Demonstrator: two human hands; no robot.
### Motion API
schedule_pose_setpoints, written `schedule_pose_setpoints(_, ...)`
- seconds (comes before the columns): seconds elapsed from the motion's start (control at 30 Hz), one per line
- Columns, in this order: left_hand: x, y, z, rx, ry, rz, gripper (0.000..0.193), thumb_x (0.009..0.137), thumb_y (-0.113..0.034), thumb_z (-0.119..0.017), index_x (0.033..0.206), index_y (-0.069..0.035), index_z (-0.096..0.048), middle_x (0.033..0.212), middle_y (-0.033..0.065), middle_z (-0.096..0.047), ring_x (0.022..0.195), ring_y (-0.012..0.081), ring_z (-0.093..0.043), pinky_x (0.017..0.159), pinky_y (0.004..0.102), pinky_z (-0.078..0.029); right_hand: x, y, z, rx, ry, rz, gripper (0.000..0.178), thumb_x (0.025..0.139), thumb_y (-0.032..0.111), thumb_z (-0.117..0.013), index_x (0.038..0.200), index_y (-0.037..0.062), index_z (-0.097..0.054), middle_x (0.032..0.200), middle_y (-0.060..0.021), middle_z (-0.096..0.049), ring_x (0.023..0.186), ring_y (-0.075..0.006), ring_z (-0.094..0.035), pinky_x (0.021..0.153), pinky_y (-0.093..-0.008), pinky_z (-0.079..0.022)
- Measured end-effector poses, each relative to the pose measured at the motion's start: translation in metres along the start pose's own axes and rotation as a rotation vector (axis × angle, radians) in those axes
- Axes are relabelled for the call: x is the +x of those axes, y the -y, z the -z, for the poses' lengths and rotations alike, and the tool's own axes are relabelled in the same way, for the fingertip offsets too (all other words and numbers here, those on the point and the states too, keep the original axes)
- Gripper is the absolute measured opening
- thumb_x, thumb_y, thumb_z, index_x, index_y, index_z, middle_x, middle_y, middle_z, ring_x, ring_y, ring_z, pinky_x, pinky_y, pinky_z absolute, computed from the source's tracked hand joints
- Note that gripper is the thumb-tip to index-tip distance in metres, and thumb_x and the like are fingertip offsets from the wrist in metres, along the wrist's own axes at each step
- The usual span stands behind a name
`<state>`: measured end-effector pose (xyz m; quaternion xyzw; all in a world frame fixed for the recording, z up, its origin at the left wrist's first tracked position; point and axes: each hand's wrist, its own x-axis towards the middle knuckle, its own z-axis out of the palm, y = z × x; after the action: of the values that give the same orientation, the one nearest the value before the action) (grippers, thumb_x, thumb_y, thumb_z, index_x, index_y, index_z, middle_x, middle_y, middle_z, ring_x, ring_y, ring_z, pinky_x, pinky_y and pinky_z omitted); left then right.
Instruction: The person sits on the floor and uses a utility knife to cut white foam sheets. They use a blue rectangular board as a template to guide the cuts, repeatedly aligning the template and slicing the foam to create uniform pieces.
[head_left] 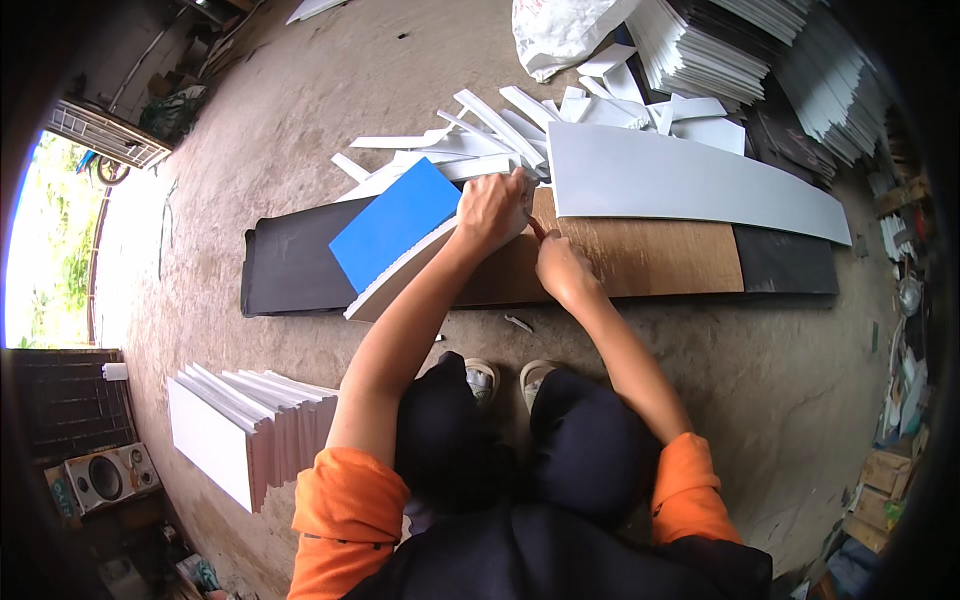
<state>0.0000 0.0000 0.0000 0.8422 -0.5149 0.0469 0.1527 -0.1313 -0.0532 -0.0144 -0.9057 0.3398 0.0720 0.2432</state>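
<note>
My left hand (490,210) is closed at the right end of a white board (410,262), which lies at a slant with its near edge showing. A blue rectangular sheet (393,222) rests along that board, left of the hand. Just to the right, my right hand (567,268) is closed round a thin reddish-brown handle (538,230) that points toward the left hand. What the handle ends in is hidden or too small to make out. Beneath both hands lies a brown board (660,255) on long black sheets (300,250).
A long white sheet (690,185) overlaps the brown board's far side. Narrow white offcuts (490,130) are heaped behind it, near a white sack (560,35). White sheets are stacked (690,60) at the far right. Folded white panels (250,425) stand on the floor at left, near a speaker (110,475).
</note>
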Motion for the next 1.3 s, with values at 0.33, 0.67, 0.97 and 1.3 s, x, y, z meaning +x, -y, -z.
schedule_pose_setpoints(0.33,0.0,-0.003,0.003,-0.021,-0.057,-0.025,0.014,0.082,-0.015,-0.048,0.079,-0.002,-0.052,0.054,0.0138,-0.055,0.052,0.0307,-0.058,0.049,0.0406,-0.047,0.008,-0.001,-0.01,-0.009,0.035,-0.05,0.021,0.081,0.011,-0.046,0.093,-0.0052,-0.052,0.091,-0.025,-0.06,0.087,-0.0357,-0.06,0.071,-0.0429,-0.05)
schedule_pose_setpoints(0.67,-0.004,-0.003,-0.01,0.105,-0.062,-0.088,0.013,0.082,-0.015,-0.047,0.088,-0.005,-0.05,0.06,0.0092,-0.059,0.054,0.024,-0.06,0.047,0.0367,-0.046,0.031,-0.015,-0.039,0.008,0.148,-0.099,0.026,0.083,0.014,-0.043,0.1,-0.005,-0.051,0.098,-0.0257,-0.058,0.097,-0.0379,-0.055,0.08,-0.043,-0.046)
schedule_pose_setpoints(0.97,0.001,0.003,0.0,0.079,-0.029,-0.038,0.016,0.083,-0.019,-0.049,0.085,-0.004,-0.053,0.059,0.0113,-0.058,0.053,0.0266,-0.059,0.047,0.0373,-0.047,0.008,-0.008,-0.03,0.043,0.122,-0.096,0.022,0.084,0.011,-0.042,0.097,-0.0052,-0.049,0.095,-0.026,-0.058,0.094,-0.037,-0.057,0.08,-0.0435,-0.046)
schedule_pose_setpoints(1.3,0.005,0.003,0.006,0.045,0.017,-0.013,0.013,0.072,-0.008,-0.054,0.084,-0.005,-0.05,0.059,0.0142,-0.057,0.056,0.0318,-0.06,0.048,0.0397,-0.047,0.026,-0.03,-0.076,0.122,0.114,-0.055,0.021,0.083,0.01,-0.045,0.097,-0.0061,-0.044,0.094,-0.0287,-0.056,0.091,-0.0421,-0.056,0.076,-0.0479,-0.046)
